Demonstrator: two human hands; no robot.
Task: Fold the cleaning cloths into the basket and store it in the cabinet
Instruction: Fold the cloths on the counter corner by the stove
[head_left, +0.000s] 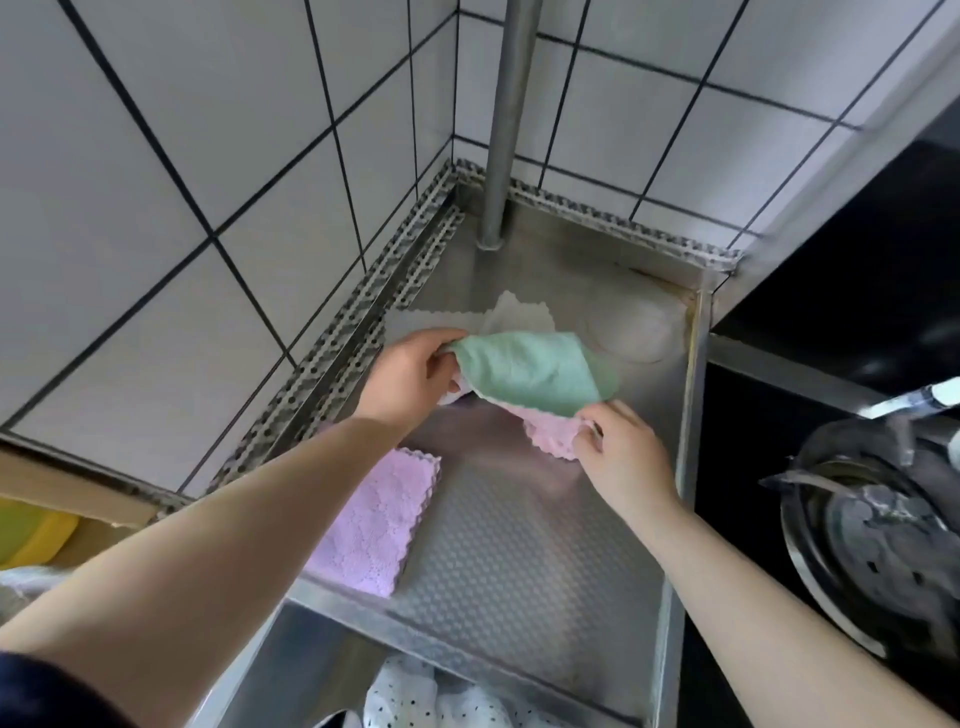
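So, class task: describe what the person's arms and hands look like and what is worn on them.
Both forearms are bare. The left hand and right hand wear no gloves, rings or watch. A dark sleeve edge shows at the left upper arm.

A single head-worn wide-angle view looks steeply down, close over the embossed stainless-steel counter (524, 566), facing the white-tiled wall corner (452, 104) behind it.

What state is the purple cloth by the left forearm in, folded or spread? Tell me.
Folded. The purple cloth lies flat on the steel counter as a compact rectangle with scalloped edges stacked in layers; neither hand touches it.
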